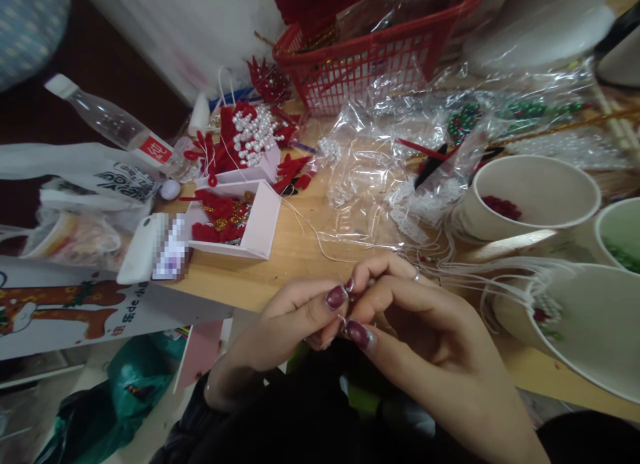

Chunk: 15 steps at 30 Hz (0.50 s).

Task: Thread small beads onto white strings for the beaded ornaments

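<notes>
At the table's near edge my left hand (295, 317) and my right hand (425, 317) meet, thumbs and fingers closed in pinches. A short bit of thin white string (343, 321) shows between the two thumbnails, and both hands grip it. The rest of what lies inside the fingers is hidden. Several white cords (470, 272) run from behind my right hand to a white paper cup (590, 317) at the right, where they hang over its rim. Beads and small green and red bits lie inside that cup.
A pink box (263, 227) of red and gold ornaments stands left of centre, near pearl sprays (255, 134). Behind lie clear plastic bags (365, 177) and a red basket (360, 64). Another cup (540, 191) holds red beads. A bottle (115, 121) and a phone (143, 249) are at left.
</notes>
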Tool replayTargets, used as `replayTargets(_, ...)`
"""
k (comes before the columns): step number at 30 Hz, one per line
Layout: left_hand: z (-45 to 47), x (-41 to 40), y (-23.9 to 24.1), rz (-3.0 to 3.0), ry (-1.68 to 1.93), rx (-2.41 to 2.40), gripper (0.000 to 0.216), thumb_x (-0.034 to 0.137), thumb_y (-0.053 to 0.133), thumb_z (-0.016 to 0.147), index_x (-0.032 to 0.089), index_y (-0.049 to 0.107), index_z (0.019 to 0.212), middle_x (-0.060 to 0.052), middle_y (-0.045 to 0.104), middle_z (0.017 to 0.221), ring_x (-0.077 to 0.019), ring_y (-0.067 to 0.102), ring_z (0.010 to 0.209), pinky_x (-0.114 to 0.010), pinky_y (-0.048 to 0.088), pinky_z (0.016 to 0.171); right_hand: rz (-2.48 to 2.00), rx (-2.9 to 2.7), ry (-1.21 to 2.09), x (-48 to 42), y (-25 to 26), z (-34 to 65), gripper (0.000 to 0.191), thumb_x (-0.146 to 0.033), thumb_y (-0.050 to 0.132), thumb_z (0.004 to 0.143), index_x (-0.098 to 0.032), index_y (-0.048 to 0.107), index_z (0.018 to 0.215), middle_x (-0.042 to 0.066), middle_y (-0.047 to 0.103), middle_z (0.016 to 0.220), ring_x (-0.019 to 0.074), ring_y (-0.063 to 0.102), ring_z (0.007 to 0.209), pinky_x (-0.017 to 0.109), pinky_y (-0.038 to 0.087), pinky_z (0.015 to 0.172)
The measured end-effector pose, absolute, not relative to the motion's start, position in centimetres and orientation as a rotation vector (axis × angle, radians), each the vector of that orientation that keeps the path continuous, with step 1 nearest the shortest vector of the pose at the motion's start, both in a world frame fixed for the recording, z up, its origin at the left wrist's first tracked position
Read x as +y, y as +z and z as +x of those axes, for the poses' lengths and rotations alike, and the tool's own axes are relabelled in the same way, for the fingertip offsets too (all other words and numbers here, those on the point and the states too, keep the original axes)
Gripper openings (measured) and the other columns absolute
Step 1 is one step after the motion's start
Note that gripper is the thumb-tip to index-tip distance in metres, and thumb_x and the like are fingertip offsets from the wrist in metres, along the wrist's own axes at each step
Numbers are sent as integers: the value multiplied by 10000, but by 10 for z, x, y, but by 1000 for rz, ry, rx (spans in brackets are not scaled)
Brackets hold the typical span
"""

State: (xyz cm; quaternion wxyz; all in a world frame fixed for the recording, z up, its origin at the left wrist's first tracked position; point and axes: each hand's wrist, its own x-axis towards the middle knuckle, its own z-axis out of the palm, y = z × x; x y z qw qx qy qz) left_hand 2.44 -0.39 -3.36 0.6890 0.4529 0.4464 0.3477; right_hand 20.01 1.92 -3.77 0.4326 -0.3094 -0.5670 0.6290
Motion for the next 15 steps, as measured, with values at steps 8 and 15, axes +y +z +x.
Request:
replayTargets(8, 26, -3, -31, 1026, 753, 987, 523, 554, 525, 953, 178, 488, 592, 35, 414, 568, -93, 366, 541, -237, 275, 519, -758, -1408, 1579, 16, -38, 202, 140, -71, 605, 788, -189, 659, 735, 28, 613, 960, 122, 645, 894, 195, 542, 760)
replayTargets(15, 33, 1, -40, 797, 875, 903, 499, 529, 582, 927, 177, 449, 599, 70, 313, 505, -62, 261, 432, -204, 197, 413, -791, -1410, 1441, 15, -40, 197, 128, -92, 638, 823, -215, 644, 859, 8, 612, 967, 148, 669, 871, 276, 582, 769)
